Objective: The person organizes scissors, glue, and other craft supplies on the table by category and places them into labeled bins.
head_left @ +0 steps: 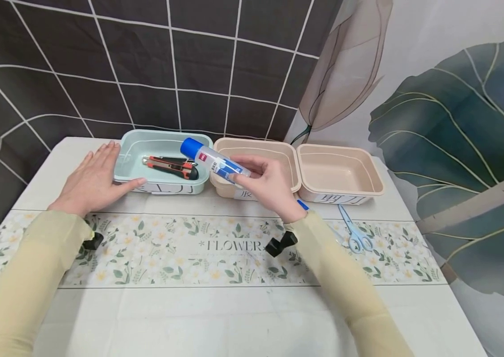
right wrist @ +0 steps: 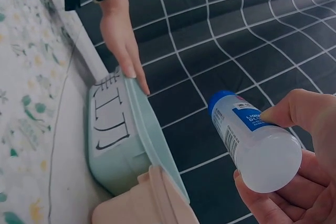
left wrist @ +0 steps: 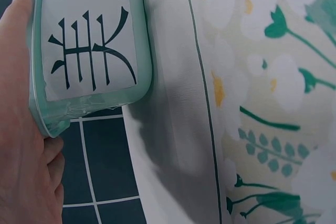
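My right hand (head_left: 267, 186) pinches a liquid glue bottle (head_left: 216, 161) with a blue cap, tilted above the middle pink box (head_left: 256, 144). In the right wrist view the glue bottle (right wrist: 247, 135) has its pale base toward the camera and its label partly under the thumb. My left hand (head_left: 93, 176) rests at the left end of the light green box (head_left: 207, 139), fingers extended and thumb along the front rim. In the left wrist view it touches the green box (left wrist: 105, 100). Utility knives (head_left: 171, 167) with red and black handles lie in that box.
To the right stands another pink box (head_left: 339, 148). Light blue scissors (head_left: 355, 233) lie on the floral table runner (head_left: 145, 253); beside them, more items are partly hidden by the right wrist. A dark checked cloth (head_left: 207, 64) hangs behind.
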Available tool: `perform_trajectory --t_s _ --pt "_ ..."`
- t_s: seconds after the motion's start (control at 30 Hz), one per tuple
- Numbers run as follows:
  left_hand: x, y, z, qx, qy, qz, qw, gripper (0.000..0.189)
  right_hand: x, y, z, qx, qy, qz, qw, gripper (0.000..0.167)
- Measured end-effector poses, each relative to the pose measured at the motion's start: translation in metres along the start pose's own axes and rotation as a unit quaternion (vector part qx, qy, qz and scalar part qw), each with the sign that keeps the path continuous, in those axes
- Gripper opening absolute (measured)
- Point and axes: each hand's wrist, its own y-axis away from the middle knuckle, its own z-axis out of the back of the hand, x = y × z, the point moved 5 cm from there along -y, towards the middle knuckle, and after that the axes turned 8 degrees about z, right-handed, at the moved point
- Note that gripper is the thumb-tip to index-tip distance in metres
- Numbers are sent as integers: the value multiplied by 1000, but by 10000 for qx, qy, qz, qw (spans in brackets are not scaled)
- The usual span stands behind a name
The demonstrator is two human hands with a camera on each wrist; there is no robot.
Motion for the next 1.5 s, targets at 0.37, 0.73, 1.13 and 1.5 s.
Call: perform_trajectory --t_s 0.37,0.73,1.13,1.5 --pt "-1 1 1 -14 6 -5 10000 112 -6 -36 -24 253 434 6 9987 32" --pt "-1 0 1 -17 -9 11 10000 113 -11 -60 -43 370 627 -227 9971 28" --pt "-1 2 2 -18 4 -11 10000 112 -19 -58 -5 -10 529 -391 9978 28" --pt "-1 1 1 -69 23 -49 10000 112 -23 -35 42 -70 1183 -684 9906 31"
